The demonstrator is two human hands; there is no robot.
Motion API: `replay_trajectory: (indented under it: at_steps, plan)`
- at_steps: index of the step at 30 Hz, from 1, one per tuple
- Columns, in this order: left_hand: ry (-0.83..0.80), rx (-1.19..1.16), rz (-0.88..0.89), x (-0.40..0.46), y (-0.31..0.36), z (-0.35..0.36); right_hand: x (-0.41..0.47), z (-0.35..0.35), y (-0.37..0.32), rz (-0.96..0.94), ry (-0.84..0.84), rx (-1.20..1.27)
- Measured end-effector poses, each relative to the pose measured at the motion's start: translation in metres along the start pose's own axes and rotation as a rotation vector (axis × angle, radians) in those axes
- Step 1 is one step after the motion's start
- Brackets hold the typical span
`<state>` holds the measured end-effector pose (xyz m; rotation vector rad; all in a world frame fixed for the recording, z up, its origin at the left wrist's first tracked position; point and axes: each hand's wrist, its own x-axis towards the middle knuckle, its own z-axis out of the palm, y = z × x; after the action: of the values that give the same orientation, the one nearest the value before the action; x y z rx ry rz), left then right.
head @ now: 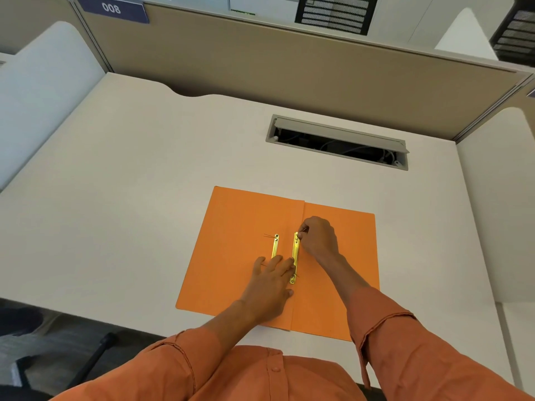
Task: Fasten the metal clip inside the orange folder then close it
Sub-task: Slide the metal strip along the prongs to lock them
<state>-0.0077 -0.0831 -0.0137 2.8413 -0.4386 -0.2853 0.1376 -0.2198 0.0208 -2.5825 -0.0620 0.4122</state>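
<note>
The orange folder point(246, 227) is lying wide open and flat on the pale desk point(130, 183), near the desk's front edge, its centre crease running away from the person. Everything here is happening around that crease.

Just right of the crease, the long brass clip bar point(295, 256) is lying lengthwise along it. A second, shorter brass strip point(275, 246) is sitting just left of the crease, parallel to the first, with thin prongs sticking out sideways at its far end.

The left hand point(273, 285) is pressing down across the crease, fingers spread and flat, released rather than gripping; its fingertips point(289, 263) are touching the middle of the long bar and covering the near end of the shorter strip. The thumb is resting on the folder just by the crease, nearer the person.

The right hand point(318, 238) is working at the far end of the long bar, on the right-hand leaf of the folder. Its fingers are curled in and pinching something thin there, apparently a prong of the clip, though it is too small to tell for sure.

Both orange sleeves point(405, 342) are reaching in from the folder's near edge. Beyond the folder's far edge, well apart, a cable hatch point(338, 131) in the desk is standing open.
</note>
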Motion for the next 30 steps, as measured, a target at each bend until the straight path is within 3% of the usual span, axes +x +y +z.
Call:
replay_trajectory:
  at_steps: [18, 24, 30]
  plan:
    - [0.030, 0.016, 0.007, -0.001, 0.001, 0.000, 0.008, -0.009, -0.018, -0.198, -0.120, -0.273]
    - [0.021, 0.014, 0.007, -0.003, 0.001, -0.002, 0.017, -0.015, -0.020, -0.022, -0.127, -0.089]
    - [0.005, 0.014, 0.001, -0.003, 0.000, -0.003, 0.021, -0.020, -0.018, 0.369, -0.141, 0.384]
